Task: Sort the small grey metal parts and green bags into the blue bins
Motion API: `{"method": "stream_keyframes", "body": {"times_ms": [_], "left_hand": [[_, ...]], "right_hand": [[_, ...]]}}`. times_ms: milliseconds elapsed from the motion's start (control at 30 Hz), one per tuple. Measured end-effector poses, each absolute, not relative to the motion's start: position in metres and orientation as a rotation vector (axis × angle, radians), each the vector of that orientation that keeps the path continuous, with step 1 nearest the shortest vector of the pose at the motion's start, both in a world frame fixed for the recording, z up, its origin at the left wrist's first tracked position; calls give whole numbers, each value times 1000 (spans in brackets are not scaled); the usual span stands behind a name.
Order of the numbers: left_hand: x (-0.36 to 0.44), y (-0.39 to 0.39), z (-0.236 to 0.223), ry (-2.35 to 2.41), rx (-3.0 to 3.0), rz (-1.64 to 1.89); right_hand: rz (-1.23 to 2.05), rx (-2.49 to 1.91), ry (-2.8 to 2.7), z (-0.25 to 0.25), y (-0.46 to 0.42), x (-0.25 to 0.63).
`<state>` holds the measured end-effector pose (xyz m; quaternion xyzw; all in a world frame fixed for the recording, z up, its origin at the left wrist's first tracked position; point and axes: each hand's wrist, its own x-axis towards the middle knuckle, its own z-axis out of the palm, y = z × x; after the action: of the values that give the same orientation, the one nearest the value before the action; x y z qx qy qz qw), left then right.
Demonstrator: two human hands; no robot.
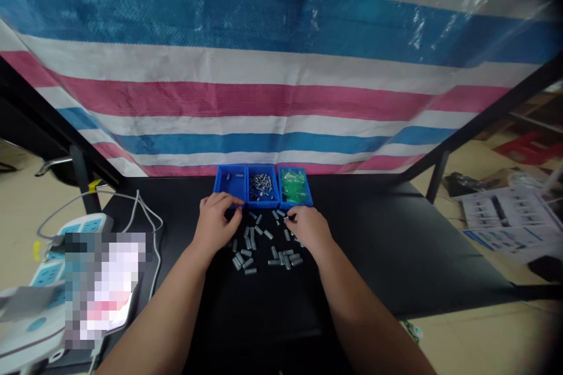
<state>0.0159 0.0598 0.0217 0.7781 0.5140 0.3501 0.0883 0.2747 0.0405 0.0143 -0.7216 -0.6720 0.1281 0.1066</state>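
Observation:
My left hand (219,218) is at the front edge of the left blue bin (231,187). Its thumb and forefinger are bent together, and anything between them is too small to make out. Just right of the scattered parts, my right hand (311,226) has its fingertips pinched low over the table; a tiny bright spot shows there, its kind unclear. Between and below both hands lie many short metal cylinders (268,235) in loose groups. Small metal screws (263,183) fill the middle bin. The right bin (308,194) holds green pieces in clear plastic.
The black table (360,240) has a striped tarp (281,99) behind it. At left are a white power strip (46,272), a phone-like device with a blurred screen (109,281) and a white cable (157,246). Black frame bars stand on both sides.

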Motion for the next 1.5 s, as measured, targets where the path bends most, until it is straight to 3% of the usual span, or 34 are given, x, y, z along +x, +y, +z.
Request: {"method": "stream_keyframes", "body": {"times_ms": [233, 367, 667, 1200, 1500], "left_hand": [[15, 60, 22, 1556, 2312, 1049], [14, 61, 21, 1557, 2309, 1048], [13, 59, 24, 1538, 2300, 1050], [14, 60, 17, 1644, 2305, 989], [13, 62, 14, 1643, 2319, 971]], "right_hand": [[432, -2055, -1980, 19, 37, 278], [488, -1782, -1887, 30, 41, 272], [191, -1650, -1882, 51, 76, 272], [-19, -1733, -2075, 27, 49, 341], [-128, -1469, -2149, 64, 74, 336]]}}
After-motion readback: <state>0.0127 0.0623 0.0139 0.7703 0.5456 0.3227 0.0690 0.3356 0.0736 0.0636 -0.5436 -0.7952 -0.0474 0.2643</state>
